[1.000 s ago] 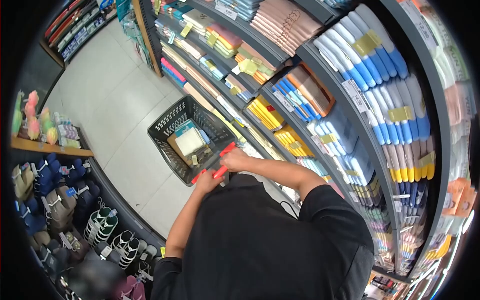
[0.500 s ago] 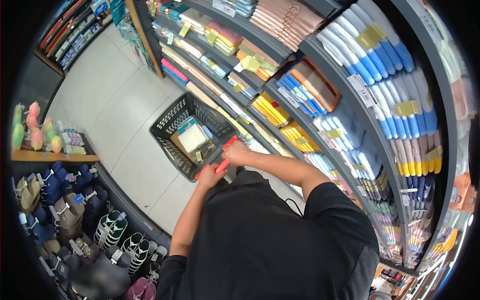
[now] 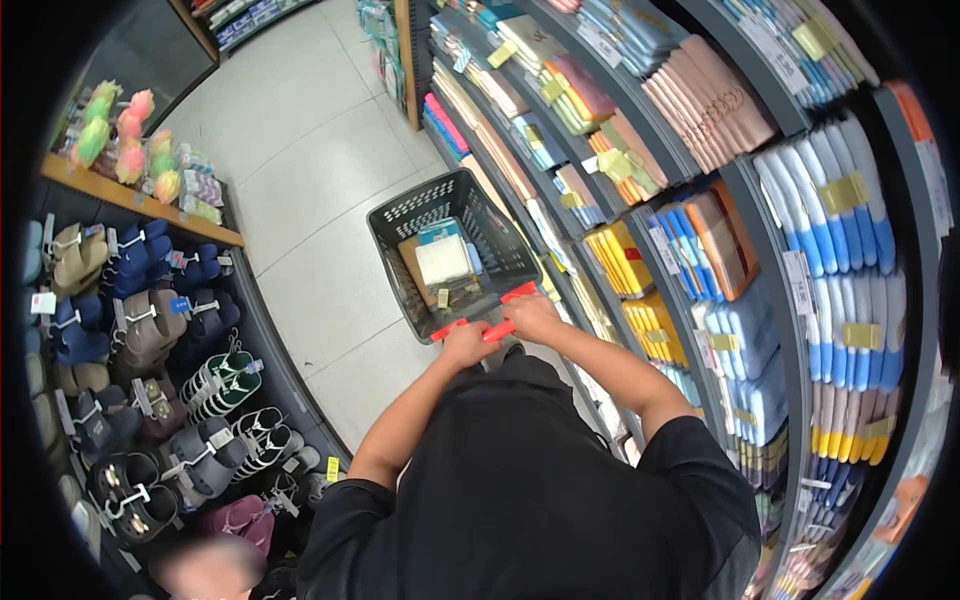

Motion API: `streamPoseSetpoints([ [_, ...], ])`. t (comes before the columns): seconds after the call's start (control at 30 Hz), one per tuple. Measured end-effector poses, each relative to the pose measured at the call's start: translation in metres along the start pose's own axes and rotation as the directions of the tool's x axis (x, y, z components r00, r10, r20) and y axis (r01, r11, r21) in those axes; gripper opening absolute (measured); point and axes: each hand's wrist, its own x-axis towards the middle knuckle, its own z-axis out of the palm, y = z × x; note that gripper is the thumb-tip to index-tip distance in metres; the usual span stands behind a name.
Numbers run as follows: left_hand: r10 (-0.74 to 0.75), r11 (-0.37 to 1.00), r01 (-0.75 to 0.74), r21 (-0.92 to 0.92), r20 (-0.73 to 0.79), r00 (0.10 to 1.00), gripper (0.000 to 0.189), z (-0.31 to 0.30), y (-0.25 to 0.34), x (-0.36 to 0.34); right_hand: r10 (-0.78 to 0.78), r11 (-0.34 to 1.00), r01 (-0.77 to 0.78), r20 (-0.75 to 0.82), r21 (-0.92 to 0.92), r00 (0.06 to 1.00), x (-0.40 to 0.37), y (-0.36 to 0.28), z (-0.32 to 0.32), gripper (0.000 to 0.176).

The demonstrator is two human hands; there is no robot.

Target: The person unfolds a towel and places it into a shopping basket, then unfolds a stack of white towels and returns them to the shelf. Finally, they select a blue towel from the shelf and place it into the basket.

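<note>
My left hand (image 3: 470, 345) and my right hand (image 3: 532, 318) are both wrapped round the red handle (image 3: 498, 330) of a dark grey shopping basket (image 3: 425, 204). The basket has perforated walls and stands low over the floor in front of me. Inside it lie a folded white towel (image 3: 442, 260), a teal item (image 3: 440, 231) behind it, and a flat brown piece (image 3: 410, 268) along the left side. Something pale blue sits to the towel's right, partly hidden. Smaller contents near the handle are hard to make out.
Shelves of folded towels (image 3: 845, 200) run along my right. On the left, a rack holds slippers and sandals (image 3: 150, 325), with pastel fluffy items (image 3: 137, 135) beyond it. The tiled floor (image 3: 290, 180) stretches ahead between them. A person's blurred head (image 3: 210, 568) is at lower left.
My view has turned, so the basket and towel shelves appear farther right and more of the slipper rack shows. Both hands stay on the handle. The blurred head at lower left has shifted.
</note>
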Motion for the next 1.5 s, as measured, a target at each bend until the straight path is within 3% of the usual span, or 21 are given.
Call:
streamPoseSetpoints([
  [1.23, -0.061, 0.998, 0.061, -0.010, 0.004, 0.998, 0.047, -0.012, 0.005, 0.002, 0.005, 1.000, -0.005, -0.035, -0.002, 0.999, 0.008, -0.003, -0.014, 0.012],
  [1.37, -0.038, 0.999, 0.037, -0.013, -0.044, 0.998, 0.045, -0.001, -0.003, 0.007, 0.031, 0.999, -0.034, -0.094, -0.024, 0.995, 0.006, -0.006, -0.016, 0.011],
  [1.4, -0.026, 1.000, 0.026, 0.001, -0.048, 0.998, 0.044, -0.002, -0.004, 0.008, 0.093, 0.996, -0.093, -0.028, -0.007, 0.995, 0.005, -0.008, -0.016, 0.010],
  [1.5, 0.047, 0.994, -0.036, 0.104, -0.106, 0.993, 0.035, -0.002, 0.008, 0.001, 0.097, 0.993, -0.104, -0.122, -0.051, 0.988, -0.002, -0.010, -0.010, 0.010],
])
